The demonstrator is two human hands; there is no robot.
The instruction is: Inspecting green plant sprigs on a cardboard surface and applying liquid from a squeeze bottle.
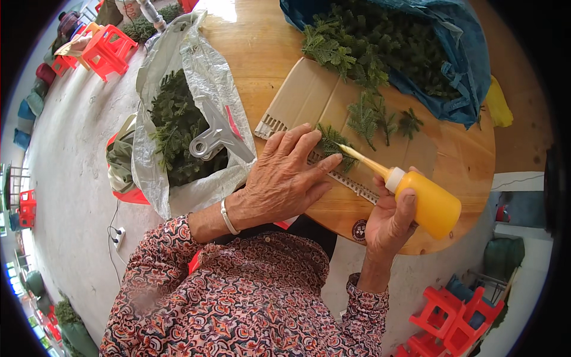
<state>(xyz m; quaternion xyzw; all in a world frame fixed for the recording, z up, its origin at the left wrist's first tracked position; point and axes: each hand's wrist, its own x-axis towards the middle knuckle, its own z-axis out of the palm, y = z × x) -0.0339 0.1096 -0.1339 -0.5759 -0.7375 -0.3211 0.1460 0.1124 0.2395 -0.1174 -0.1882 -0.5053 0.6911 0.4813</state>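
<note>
1. The left hand (284,178) is lying palm-down on a flat sheet of brown corrugated cardboard (309,95), its fingers (297,143) stretched out and slightly spread, not curled around anything.
2. Those fingertips are pressing on a small green artificial fir sprig (334,144), which is lying on the cardboard just past the index finger.
3. The right hand (389,223) is gripping a soft orange plastic squeeze bottle (431,205), fingers clamped round its body, thumb on top.
4. The bottle is tilting over, and its long pale tapered nozzle (363,159) is pointing up-left, its tip touching the sprig beside the left fingertips.
5. Under the left hand a narrow pale strip with a toothed edge (355,189) is running diagonally across the cardboard.
6. Three more loose green sprigs (380,119) are lying on the cardboard, beyond the nozzle.
7. The cardboard is resting on a round wooden worktop (464,160).
8. At the far edge of the worktop, a blue plastic bag (467,53) is gaping open, full of green sprigs.
9. To the left of the worktop, a clear plastic bag (202,65) is holding more greenery, with a grey plastic tool with a ring end (215,138) lying on top.
10. Red plastic stools (104,50) are standing on the grey floor, well apart from the hands.
</note>
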